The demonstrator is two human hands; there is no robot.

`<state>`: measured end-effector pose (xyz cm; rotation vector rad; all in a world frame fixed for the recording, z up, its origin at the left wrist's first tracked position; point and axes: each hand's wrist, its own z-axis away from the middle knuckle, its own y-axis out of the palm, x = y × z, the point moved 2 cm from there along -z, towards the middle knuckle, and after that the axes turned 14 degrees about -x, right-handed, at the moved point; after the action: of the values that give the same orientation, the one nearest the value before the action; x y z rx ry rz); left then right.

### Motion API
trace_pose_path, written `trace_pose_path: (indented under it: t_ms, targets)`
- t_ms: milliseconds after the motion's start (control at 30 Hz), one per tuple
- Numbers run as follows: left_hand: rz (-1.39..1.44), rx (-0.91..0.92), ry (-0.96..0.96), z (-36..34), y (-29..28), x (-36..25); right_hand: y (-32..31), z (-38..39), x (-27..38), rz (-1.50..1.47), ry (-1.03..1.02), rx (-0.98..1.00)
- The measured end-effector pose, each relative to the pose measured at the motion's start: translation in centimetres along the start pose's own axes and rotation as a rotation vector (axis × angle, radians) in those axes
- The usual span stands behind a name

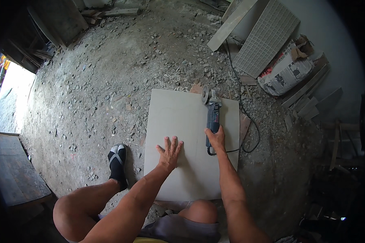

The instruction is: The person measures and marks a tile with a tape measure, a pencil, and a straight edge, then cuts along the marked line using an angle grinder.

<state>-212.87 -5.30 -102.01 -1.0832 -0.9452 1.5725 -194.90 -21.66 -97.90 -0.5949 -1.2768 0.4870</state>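
A large pale floor tile [174, 113] lies flat before me on the rubble-strewn ground. My left hand [169, 153] rests near its middle, fingers spread, holding nothing. Toward the tile's right side, my right hand [216, 138] is wrapped around the rear of an angle grinder [213, 114], which has a dark blue body. The grinder points away from me, its disc [205, 94] at the tile's far edge. Whether the disc is spinning cannot be made out. From the grinder's rear end a black cord [253, 139] loops off to the right.
Gravelly ground [89, 97] surrounds the tile. Against the right wall lean a ribbed-back tile [267, 36], a pale board [233, 24] and a crumpled white sack [286, 73] beside tile offcuts [306, 107]. A dark board [14, 170] stands at the left, and my sandalled foot [117, 158] is near the tile.
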Motion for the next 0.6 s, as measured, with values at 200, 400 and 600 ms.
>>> trace_pose_path:
  t_ms: [200,400,600]
  targets:
    - [0.008,0.006,0.001,0.0,-0.5,-0.2,0.3,-0.4,-0.9,0.026,-0.020,-0.010]
    - [-0.022,0.020,-0.005,0.0,-0.2,0.1,0.3,0.0,0.2,0.011,-0.009,0.020]
    - [0.002,0.037,0.001,-0.2,-0.9,-0.1,0.2,-0.3,-0.1,0.037,0.020,0.023]
